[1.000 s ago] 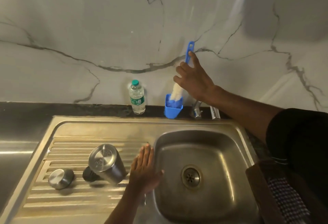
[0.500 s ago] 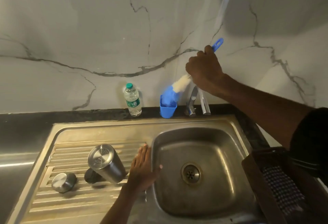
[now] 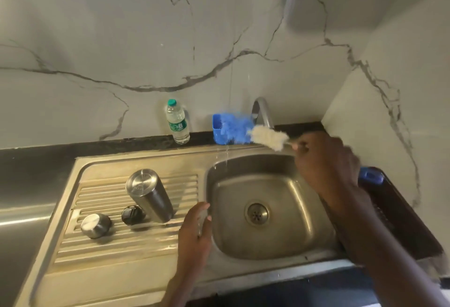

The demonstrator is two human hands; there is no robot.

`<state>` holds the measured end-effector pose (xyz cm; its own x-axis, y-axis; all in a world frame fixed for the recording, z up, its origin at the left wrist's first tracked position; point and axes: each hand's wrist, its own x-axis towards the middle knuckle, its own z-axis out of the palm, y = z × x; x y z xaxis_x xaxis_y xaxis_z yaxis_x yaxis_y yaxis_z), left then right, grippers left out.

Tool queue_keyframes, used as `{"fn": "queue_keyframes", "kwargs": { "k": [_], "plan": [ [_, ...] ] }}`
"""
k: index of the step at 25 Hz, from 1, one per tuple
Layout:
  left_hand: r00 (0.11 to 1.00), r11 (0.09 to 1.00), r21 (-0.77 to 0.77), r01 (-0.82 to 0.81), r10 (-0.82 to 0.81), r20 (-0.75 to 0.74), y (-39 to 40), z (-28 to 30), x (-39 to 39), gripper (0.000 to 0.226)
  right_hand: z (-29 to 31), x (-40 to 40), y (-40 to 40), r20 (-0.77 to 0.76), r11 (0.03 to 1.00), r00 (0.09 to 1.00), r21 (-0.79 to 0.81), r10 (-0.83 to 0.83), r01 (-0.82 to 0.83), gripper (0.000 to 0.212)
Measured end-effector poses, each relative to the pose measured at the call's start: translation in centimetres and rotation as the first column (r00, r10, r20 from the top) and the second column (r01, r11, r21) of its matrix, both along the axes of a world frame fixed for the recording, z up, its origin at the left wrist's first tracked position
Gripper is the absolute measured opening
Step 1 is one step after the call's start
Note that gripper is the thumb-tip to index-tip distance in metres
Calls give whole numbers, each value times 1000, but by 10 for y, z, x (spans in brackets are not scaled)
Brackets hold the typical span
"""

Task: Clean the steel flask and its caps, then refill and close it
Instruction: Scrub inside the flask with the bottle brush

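The right hand (image 3: pixel 326 165), seen from its back with the forearm running in from the lower right, is curled round the handle of a bottle brush (image 3: pixel 266 137) above the far right rim of the sink (image 3: pixel 302 199); the hand is motion-blurred, so the lie of each finger cannot be told. The brush's long axis lies nearly level: its bristled head points away from the grip toward the left, and the blue handle end (image 3: pixel 371 175) juts from the other side of the fist. The bristles nearest the grip are cream-white, those farther out blue and smeared, overlapping a blue holder (image 3: pixel 217 129) beside the tap (image 3: pixel 261 112); whether they touch it cannot be told. Droplets hang below the head. The left hand (image 3: pixel 194 229) rests on the ridge between draining board and basin, fingers straight and together, holding nothing. Just beyond its fingertips stands the steel flask (image 3: pixel 149 194), mouth down on the ribbed draining board (image 3: pixel 117 241), its long axis upright though appearing tilted in the wide view; the body is brushed dark steel and its upturned base is brighter. Touching or nearly touching the flask's foot is a black inner cap (image 3: pixel 132 214), and farther from the left hand a steel outer cap (image 3: pixel 95 225). A plastic water bottle (image 3: pixel 177 121) stands against the marble wall, left of the holder.
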<state>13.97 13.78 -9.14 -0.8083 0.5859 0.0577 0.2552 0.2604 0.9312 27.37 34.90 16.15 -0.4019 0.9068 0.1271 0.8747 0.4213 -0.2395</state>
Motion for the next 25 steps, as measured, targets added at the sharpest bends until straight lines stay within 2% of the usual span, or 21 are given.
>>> {"fn": "queue_keyframes", "kwargs": {
  "k": [2,5,7,11,15,17,20,23,25],
  "plan": [
    [998,998,14,-58,57,10,-15,-3,6,27,-45,21,-22,-35,983,998,-179,-52,45,23],
    [983,988,14,-152,150,107,-32,-3,17,21,-117,50,-43,26,897,992,-426,-122,122,28],
    [971,979,25,-202,197,135,-37,2,24,15,-146,62,-51,51,880,993,-461,-104,116,26],
    [922,927,25,-375,370,112,-43,13,41,29,-171,80,-47,-9,860,999,-510,-39,29,31],
    [860,860,40,-508,506,63,-52,20,44,16,-187,94,-37,-46,814,999,-580,-4,-23,34],
    [830,828,50,-558,557,40,-52,29,36,18,-194,99,-33,-41,804,999,-593,17,-38,34],
    [815,814,38,-580,579,38,-51,38,14,46,-199,104,-26,-55,790,998,-610,21,-50,35],
    [837,835,-82,-543,546,15,-47,42,-14,88,-202,103,-27,-122,787,992,-609,32,-100,40],
    [852,842,-143,-520,524,-9,-39,44,-22,103,-202,99,-30,-136,790,990,-601,48,-121,44]
  ]
}}
